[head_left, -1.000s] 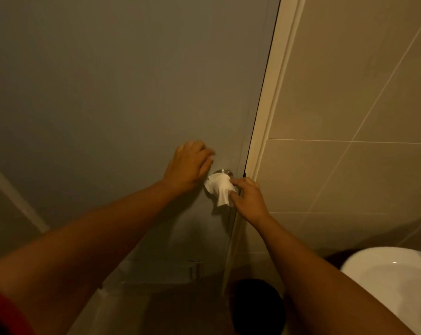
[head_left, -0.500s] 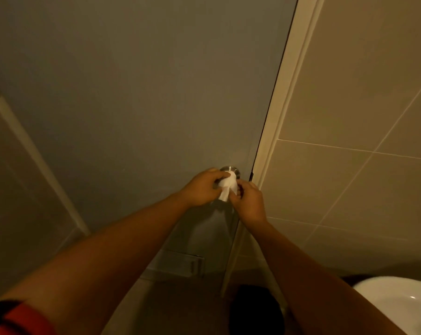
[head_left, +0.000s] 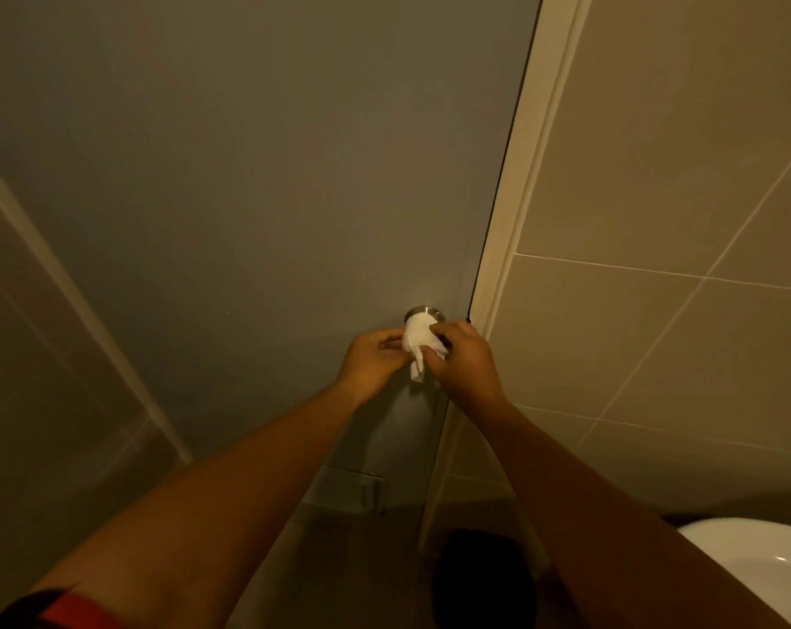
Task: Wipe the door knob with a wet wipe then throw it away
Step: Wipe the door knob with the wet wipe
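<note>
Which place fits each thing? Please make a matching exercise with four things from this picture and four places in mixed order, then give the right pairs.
Things:
1. wet wipe
2. door knob
3. toilet
4. wall tiles

Places:
A. bottom right corner of the view
B. on the grey door, just above the hands
C. right of the door frame
D. between the left hand and the right hand

Right pairs: 1-D, 2-B, 3-A, 4-C
</note>
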The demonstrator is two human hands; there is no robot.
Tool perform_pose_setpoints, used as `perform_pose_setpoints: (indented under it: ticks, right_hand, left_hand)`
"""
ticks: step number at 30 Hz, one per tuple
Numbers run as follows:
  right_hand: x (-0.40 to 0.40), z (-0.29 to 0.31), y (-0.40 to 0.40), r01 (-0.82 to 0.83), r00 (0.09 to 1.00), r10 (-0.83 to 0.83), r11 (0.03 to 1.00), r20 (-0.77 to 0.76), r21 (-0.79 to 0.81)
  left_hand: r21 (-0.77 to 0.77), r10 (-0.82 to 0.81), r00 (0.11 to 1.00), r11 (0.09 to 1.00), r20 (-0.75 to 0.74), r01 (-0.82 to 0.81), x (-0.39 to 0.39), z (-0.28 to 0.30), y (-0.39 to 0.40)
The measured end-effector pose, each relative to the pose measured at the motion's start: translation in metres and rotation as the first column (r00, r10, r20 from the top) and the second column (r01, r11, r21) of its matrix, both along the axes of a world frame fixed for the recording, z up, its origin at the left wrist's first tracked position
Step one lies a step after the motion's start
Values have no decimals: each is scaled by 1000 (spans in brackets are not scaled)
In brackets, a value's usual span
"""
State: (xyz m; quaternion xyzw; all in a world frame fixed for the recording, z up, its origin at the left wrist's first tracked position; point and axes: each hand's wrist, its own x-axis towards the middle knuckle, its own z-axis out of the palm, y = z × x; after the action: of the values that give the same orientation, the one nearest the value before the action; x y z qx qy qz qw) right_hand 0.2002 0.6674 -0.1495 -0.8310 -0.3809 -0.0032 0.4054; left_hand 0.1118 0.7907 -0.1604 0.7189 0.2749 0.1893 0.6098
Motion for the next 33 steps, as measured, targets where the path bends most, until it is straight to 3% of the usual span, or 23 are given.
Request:
perform_pose_setpoints:
  ticks: [5, 8, 10, 13, 18, 21, 25, 28, 33]
  right_hand:
    - [-9, -14, -2, 92, 965, -60, 989, -256, 117]
    - [-13, -20, 0, 104, 941, -58, 987, -333, 121]
    - [-12, -18, 0, 105, 964, -78, 990, -253, 93]
    - [-6, -4, -1, 82, 994, -82, 997, -66, -6]
    - [0, 20, 7, -17, 995, 27, 995, 96, -96]
    - [2, 20, 7, -12, 997, 19, 996, 74, -92]
    - [0, 8, -5, 92, 995, -91, 995, -35, 28]
    - [-7, -2, -10, 112, 986, -112, 994, -125, -9]
    - [-9, 3, -7, 148, 987, -145, 988, -74, 34]
  left_hand:
    - [405, -110, 993, 911, 44, 83, 3, 17, 5]
    - [510, -185, 982, 843, -25, 171, 5, 20, 4]
    - [477, -176, 984, 862, -35, 171, 5, 20, 5]
    - [270, -139, 988, 950, -72, 153, 1, 17, 12]
    - [123, -147, 975, 978, -169, 169, -2, 4, 5]
    - [179, -125, 986, 973, -111, 143, -3, 7, 0]
    - [293, -118, 992, 950, 31, 104, -4, 20, 2]
    - [383, -144, 990, 915, 15, 127, -1, 25, 3]
    - [291, -107, 994, 952, 6, 100, -2, 19, 1]
